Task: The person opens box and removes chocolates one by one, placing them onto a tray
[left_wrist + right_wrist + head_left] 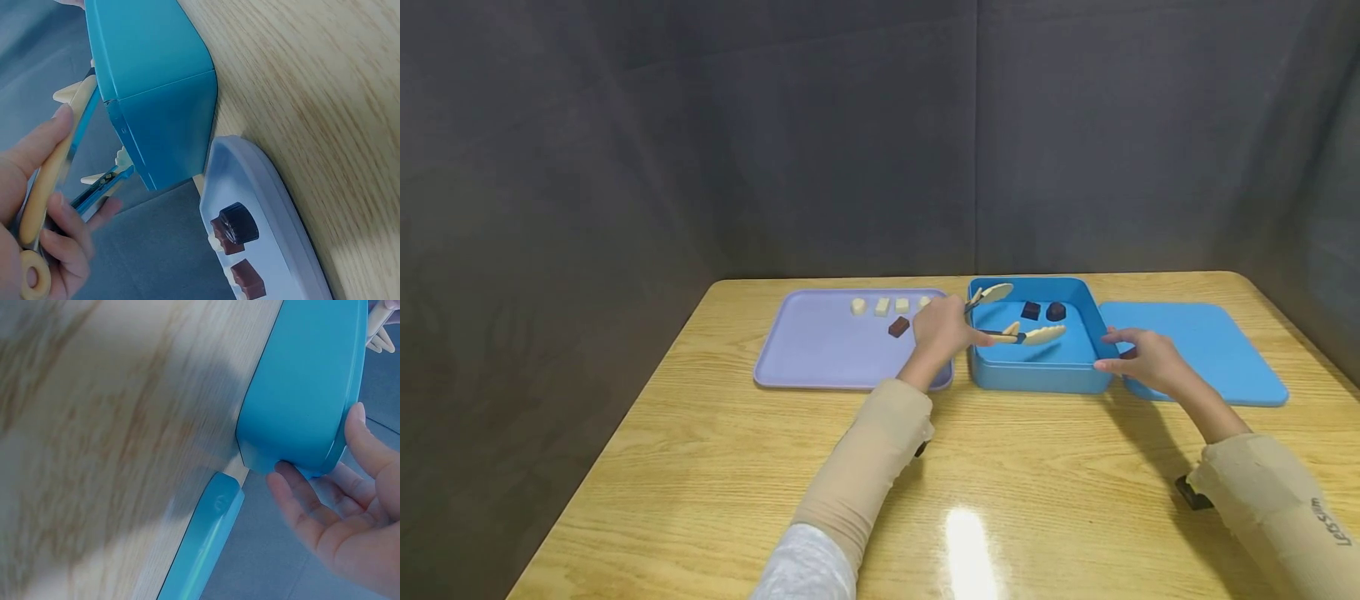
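Observation:
My left hand (pixel 942 329) holds a pair of tongs (pixel 1043 335) with cream scalloped tips. The tongs' arms are spread apart over the blue box (pixel 1041 379), and I see nothing between the tips. Inside the box lie a square dark chocolate (pixel 1031 311) and a round dark chocolate (pixel 1056 312). At the box's front right corner, my right hand (pixel 1146 360) grips the wall, thumb at the rim and fingers around the side. In the left wrist view, a ridged dark chocolate (pixel 239 223) and a brown chocolate (pixel 249 279) sit on the lilac tray (pixel 275 178).
Several white pieces (pixel 882 307) line the tray's back, with a brown chocolate (pixel 898 327) in front; the left hand hides part of the tray. A flat blue lid (pixel 1210 354) lies right of the box. Wooden table (pixel 715 467) extends in front; dark curtains (pixel 850 150) stand behind.

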Tool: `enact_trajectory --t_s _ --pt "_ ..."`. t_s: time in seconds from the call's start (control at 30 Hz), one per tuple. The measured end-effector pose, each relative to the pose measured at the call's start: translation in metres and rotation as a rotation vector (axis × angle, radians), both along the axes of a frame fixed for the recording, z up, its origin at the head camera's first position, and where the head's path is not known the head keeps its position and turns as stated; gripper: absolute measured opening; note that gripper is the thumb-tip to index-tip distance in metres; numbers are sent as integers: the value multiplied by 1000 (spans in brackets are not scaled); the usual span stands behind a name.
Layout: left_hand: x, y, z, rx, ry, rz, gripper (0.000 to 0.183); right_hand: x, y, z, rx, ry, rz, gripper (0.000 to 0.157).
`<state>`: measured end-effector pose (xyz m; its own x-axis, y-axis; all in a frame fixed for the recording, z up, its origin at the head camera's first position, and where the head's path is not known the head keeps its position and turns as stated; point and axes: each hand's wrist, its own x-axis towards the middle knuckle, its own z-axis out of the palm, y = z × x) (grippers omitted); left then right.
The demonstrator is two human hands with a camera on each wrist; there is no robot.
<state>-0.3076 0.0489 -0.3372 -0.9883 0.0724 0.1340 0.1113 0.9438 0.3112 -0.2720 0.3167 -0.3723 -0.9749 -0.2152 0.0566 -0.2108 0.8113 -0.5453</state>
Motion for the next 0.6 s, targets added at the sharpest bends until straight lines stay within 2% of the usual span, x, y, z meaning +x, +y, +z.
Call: enact_trajectory --t_s 0.4,0.6 --pt "-7 4 -6 -26 -21 -11 51 0 0 0 -13 -22 -8 62" --pt "-10 5 -4 -39 -15 -16 52 0 0 0 -14 -31 -7 63"
